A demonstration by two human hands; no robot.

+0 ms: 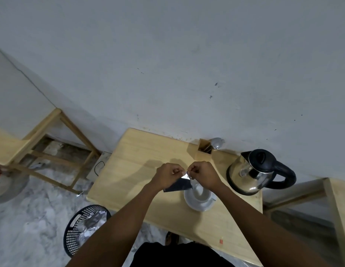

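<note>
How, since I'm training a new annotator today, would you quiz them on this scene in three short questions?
1. True or false: the white cup stands on a saucer.
2. How do the left hand and the right hand hold the dark sachet?
A. Pinched at its top edge
B. Lying flat on open palms
C. Crumpled inside one fist
3. Fill in: seen from the person, the kettle stands to the cup's ___.

Key: 1 true; 2 A; 3 right.
</note>
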